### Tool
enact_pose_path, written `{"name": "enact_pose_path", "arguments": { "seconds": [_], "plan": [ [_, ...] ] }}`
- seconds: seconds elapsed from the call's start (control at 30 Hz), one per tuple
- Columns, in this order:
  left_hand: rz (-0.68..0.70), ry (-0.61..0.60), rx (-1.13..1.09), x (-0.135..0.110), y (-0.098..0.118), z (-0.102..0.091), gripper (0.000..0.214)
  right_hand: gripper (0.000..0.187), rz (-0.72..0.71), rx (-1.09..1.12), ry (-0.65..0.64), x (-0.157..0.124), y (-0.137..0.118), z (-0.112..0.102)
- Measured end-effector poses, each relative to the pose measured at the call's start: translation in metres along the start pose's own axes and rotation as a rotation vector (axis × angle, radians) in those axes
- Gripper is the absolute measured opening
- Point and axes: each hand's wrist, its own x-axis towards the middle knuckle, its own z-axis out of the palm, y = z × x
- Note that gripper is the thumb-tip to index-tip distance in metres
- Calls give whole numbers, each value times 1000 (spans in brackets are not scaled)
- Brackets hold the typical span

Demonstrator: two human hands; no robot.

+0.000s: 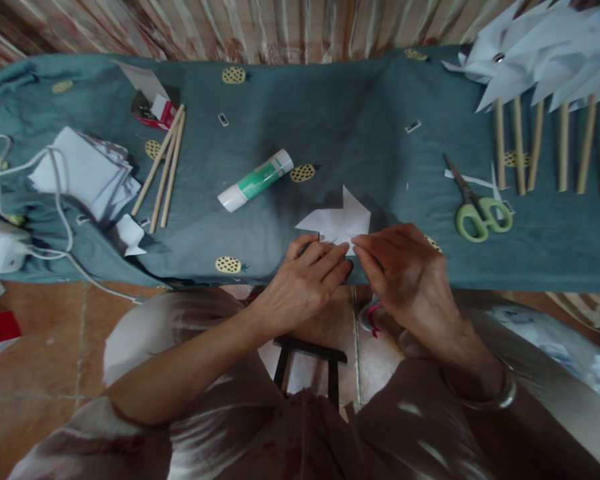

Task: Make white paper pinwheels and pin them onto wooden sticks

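Observation:
A white paper pinwheel (341,219) with folded blades lies near the front edge of the cloth-covered table. My left hand (307,275) rests on its near side, fingers bent and pressing the paper down. With thumb and fingertips together, my right hand (405,267) pinches the near right corner of the same paper. My fingers hide the pinwheel's near blades. Just beyond, to the left, a green and white glue stick (255,180) lies on its side. Green-handled scissors (480,210) lie to the right beside thin paper strips.
Finished pinwheels (535,57) on wooden sticks lie at the far right. Three loose wooden sticks (169,170) lean on a small red box (155,113). Stacked paper (80,170), a white cable (63,220) and a white device (1,245) are at the left.

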Motion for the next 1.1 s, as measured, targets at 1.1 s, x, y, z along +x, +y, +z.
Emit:
{"name": "enact_pose_path", "arguments": {
  "seconds": [1.1],
  "plan": [
    [-10,-13,14,5,1,-1,23,27,38,-85,28,1,-6,9]
  ]
}}
